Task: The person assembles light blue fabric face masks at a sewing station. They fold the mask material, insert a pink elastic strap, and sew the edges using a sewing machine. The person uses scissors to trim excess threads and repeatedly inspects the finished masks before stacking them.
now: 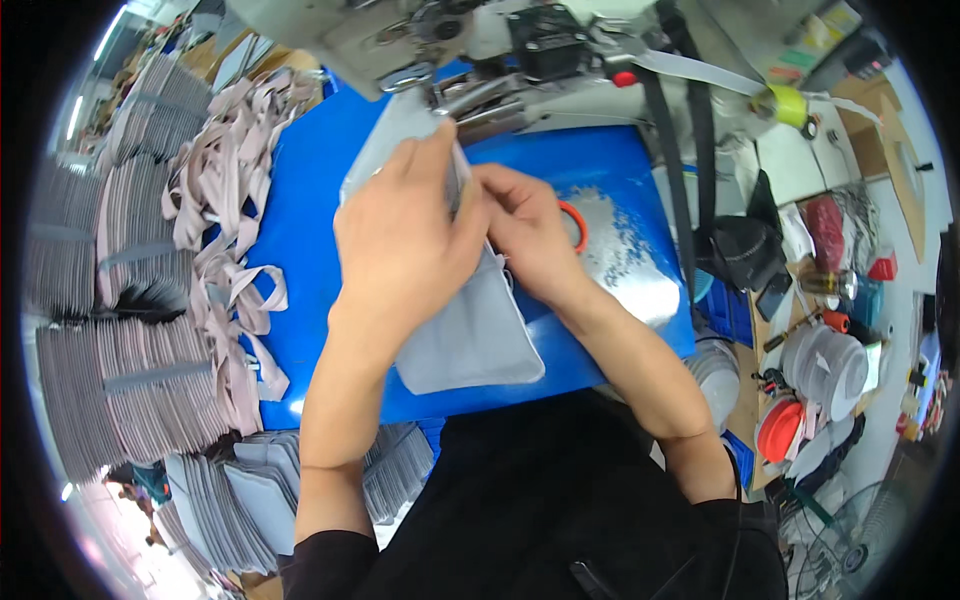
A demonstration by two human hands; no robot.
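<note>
A flat grey fabric pouch (470, 345) lies lengthwise over the blue tabletop, its far end reaching the metal parts of the sewing machine (480, 95). My left hand (405, 235) rests across its upper half, fingers bent over the cloth and thumb toward the right edge. At that same edge my right hand (528, 225) is closed, with thumb and fingertips pinching the cloth; the fingertips are partly hidden behind my left hand. An orange ring handle (574, 226) shows just beyond my right hand. Whether that hand holds it or it lies on the table, I cannot tell.
Strap-like pink fabric strips (225, 170) hang in a heap along the table's left side. Bundled stacks of grey pieces (130, 390) stand farther left. Worn silvery patches mark the blue tabletop (650, 180). White reels (825, 360) and tools crowd the right side.
</note>
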